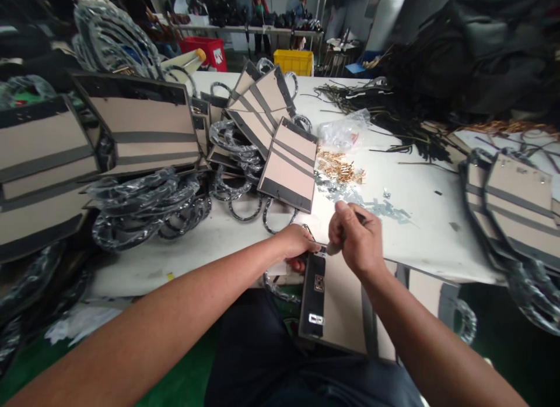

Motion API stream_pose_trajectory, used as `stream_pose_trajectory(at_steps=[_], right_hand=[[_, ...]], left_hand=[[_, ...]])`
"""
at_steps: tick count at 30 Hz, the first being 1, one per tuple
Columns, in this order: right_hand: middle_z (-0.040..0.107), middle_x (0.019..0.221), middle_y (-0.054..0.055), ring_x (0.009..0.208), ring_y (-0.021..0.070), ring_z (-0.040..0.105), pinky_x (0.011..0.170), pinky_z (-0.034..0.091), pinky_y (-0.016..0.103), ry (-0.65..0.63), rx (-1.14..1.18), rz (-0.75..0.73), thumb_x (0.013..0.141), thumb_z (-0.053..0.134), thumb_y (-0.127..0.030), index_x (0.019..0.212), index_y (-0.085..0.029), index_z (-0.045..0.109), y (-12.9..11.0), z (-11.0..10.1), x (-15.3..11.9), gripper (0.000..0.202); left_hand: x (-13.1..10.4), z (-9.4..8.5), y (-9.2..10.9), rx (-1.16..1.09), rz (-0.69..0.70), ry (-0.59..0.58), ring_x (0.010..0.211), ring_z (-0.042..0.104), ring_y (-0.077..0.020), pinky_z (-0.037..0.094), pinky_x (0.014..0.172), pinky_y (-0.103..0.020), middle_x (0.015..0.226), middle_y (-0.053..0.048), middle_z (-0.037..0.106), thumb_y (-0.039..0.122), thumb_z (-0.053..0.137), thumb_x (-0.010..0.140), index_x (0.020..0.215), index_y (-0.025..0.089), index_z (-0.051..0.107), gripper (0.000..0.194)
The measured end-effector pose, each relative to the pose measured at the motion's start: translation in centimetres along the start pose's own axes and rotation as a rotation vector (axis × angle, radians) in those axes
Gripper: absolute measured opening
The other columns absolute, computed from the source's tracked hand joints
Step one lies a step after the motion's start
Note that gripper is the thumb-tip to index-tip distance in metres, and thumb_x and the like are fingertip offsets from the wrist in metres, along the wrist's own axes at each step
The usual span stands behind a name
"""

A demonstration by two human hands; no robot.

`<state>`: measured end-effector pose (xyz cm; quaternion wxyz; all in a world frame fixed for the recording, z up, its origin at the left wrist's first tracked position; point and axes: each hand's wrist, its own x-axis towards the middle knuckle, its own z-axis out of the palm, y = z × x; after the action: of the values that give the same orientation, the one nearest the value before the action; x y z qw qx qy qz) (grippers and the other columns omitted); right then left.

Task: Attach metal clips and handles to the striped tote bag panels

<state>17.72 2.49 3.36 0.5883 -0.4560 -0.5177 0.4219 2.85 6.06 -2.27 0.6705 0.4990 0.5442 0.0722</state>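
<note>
A beige bag panel [343,302] with black bands lies at the table's front edge, partly over my lap. Along its black strip sit a square metal fitting [319,283] and a silver metal plate [316,319]. My left hand [298,244] is closed on the panel's upper left corner, thumb on top and fingertips at the edge. Beside it, my right hand [356,235] is wrapped round a hand tool [335,247] with a dark handle and a blunt grey end. That end is close to a small metal piece at the corner; whether they touch I cannot tell.
Gold fasteners [341,167] and flat silver plates [380,206] lie loose beyond my hands. Stacked bag panels [153,124] with plastic-wrapped handles [144,203] crowd the left; more panels [518,191] stand at right. Black straps [394,115] and a plastic bag [343,130] lie farther back.
</note>
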Motion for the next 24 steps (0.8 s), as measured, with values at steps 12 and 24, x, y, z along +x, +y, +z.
stream_pose_trajectory(at_steps=[12, 24], right_hand=[[0.045, 0.048, -0.005, 0.041, 0.0116, 0.041, 0.044, 0.038, 0.028, 0.025, 0.022, -0.021, 0.094, 0.068, -0.054, 0.061, -0.025, 0.044, 1.5, 0.3, -1.7, 0.050], [0.049, 0.048, -0.005, 0.045, 0.0122, 0.043, 0.049, 0.038, 0.027, -0.075, -0.164, -0.033, 0.099, 0.064, -0.048, 0.059, -0.023, 0.048, 1.9, 0.4, -1.2, 0.050]], left_hand=[[-0.1, 0.2, -0.4, 0.072, 0.063, 0.048, 0.040, 0.062, -0.0174, 0.046, 0.038, -0.023, 0.047, -0.001, 0.062, 0.035, 0.069, 0.087, 0.075, 0.018, 0.064, 0.022], [-0.6, 0.2, -0.4, 0.065, 0.086, 0.058, 0.037, 0.059, -0.0188, 0.045, 0.036, -0.024, 0.045, -0.003, 0.061, 0.029, 0.065, 0.088, 0.070, 0.015, 0.064, 0.024]])
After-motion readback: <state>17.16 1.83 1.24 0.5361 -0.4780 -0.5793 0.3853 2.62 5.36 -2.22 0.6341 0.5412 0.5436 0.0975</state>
